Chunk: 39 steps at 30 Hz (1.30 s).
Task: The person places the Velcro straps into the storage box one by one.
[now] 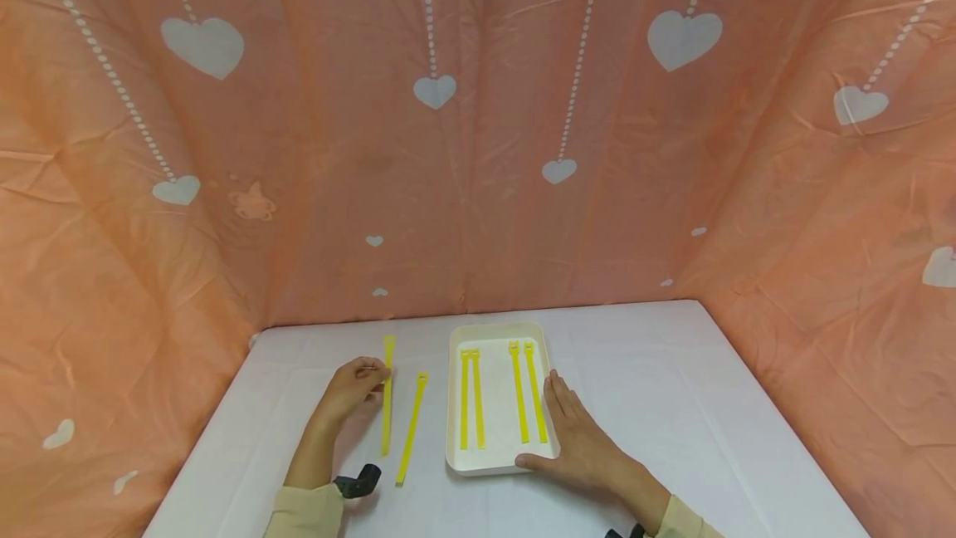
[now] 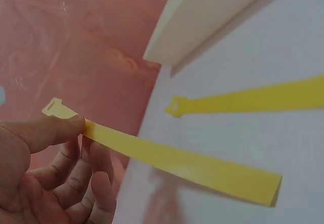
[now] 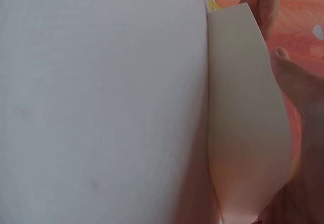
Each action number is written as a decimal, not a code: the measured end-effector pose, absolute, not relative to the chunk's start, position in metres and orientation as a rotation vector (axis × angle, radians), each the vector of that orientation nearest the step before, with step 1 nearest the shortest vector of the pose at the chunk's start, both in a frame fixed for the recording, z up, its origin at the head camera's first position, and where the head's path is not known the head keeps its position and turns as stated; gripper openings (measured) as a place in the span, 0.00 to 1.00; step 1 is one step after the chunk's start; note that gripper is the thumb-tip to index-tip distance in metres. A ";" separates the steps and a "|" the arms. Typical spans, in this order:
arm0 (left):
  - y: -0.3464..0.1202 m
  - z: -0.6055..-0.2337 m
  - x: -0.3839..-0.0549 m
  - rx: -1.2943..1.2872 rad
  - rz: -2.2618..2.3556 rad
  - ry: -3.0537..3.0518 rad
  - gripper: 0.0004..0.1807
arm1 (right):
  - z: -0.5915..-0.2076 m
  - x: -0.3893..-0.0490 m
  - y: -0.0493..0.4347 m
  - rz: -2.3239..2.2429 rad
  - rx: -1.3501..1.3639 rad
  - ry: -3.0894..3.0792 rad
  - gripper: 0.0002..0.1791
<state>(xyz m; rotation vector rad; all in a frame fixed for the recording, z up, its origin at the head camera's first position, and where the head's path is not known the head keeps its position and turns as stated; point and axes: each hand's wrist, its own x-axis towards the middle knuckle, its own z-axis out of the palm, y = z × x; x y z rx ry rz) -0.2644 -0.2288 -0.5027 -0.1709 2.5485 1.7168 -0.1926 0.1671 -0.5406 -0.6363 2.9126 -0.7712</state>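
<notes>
My left hand (image 1: 357, 388) pinches a yellow cable strap (image 2: 182, 160) near its slotted head, between thumb and fingers. In the left wrist view the strap's broad tail slants down to the right, over the white surface. A second yellow strap (image 1: 412, 430) lies on the table between that hand and a shallow cream tray (image 1: 498, 469). Inside the tray, several more yellow straps (image 1: 519, 393) lie lengthwise, a pair at the left and a pair at the right. My right hand (image 1: 582, 442) rests against the tray's near right corner, fingers straight along the side and thumb at the front edge.
A white cloth (image 1: 665, 388) covers the table. Behind it and at both sides hangs a pink-orange curtain (image 1: 493, 231) printed with white hearts. Dark wrist-camera mounts (image 1: 358, 481) are worn at the sleeves.
</notes>
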 end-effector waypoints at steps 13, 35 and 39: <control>-0.197 -0.475 -0.259 0.025 1.802 2.558 0.13 | -0.542 -0.192 0.168 -0.784 -0.627 2.903 0.74; -0.137 -0.466 -0.261 0.190 1.862 2.447 0.13 | -0.544 -0.194 0.168 -0.781 -0.619 2.916 0.75; -0.124 -0.466 -0.262 0.222 1.849 2.438 0.13 | -0.544 -0.194 0.168 -0.795 -0.602 2.908 0.74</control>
